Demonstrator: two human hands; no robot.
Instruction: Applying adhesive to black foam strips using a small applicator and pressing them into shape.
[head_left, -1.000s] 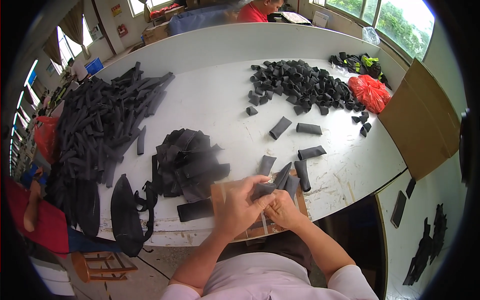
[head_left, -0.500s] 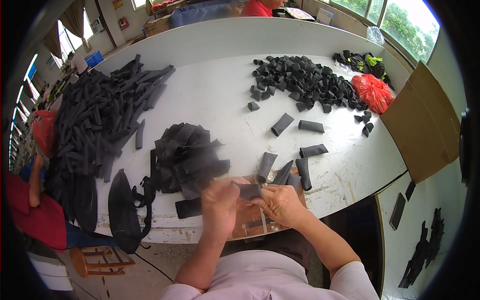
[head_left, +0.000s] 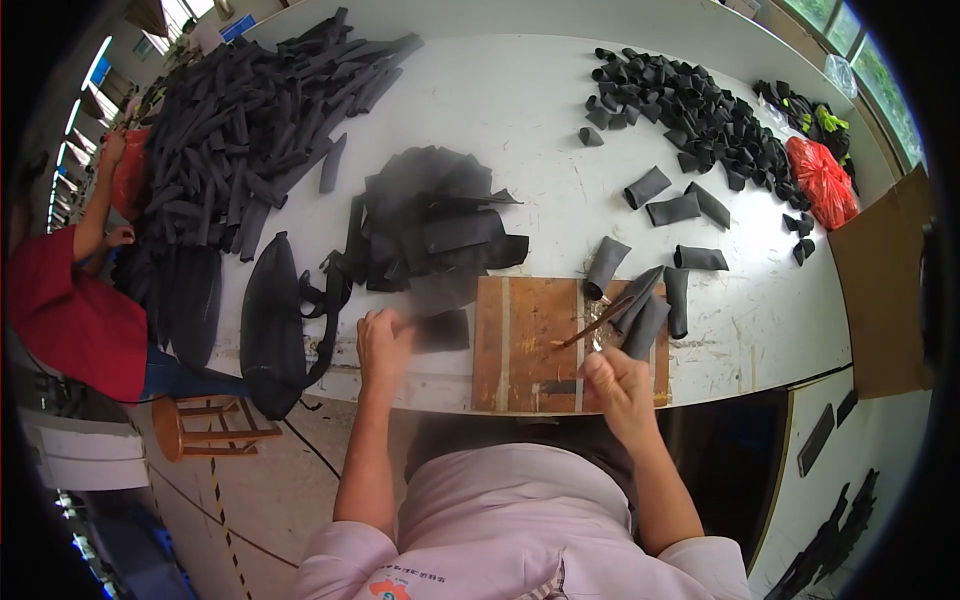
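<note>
My left hand (head_left: 382, 345) is at the near edge of the table, beside the left end of a flat black fabric piece (head_left: 442, 331). Its fingers bend downward and their tips are blurred. Over the right side of a worn wooden board (head_left: 530, 345), my right hand (head_left: 622, 392) is closed in a pinch, with something small and shiny at the thumb tip. Just beyond lies or hangs a thin brown stick-like thing (head_left: 598, 322); whether the hand holds it I cannot tell. Black fabric tubes (head_left: 605, 267) lie around the board's far right corner, and several more (head_left: 673, 210) lie farther off.
A heap of flat black pieces (head_left: 430, 215) lies ahead of my left hand. Long black strips (head_left: 235, 130) pile at far left, short rolled pieces (head_left: 700, 120) at far right beside a red bag (head_left: 822, 183). A person in a red shirt (head_left: 75, 300) works at left.
The black tube that both hands held has left them; one more tube lies in the far group. My hands have moved apart, the left one leftward. The view has shifted.
</note>
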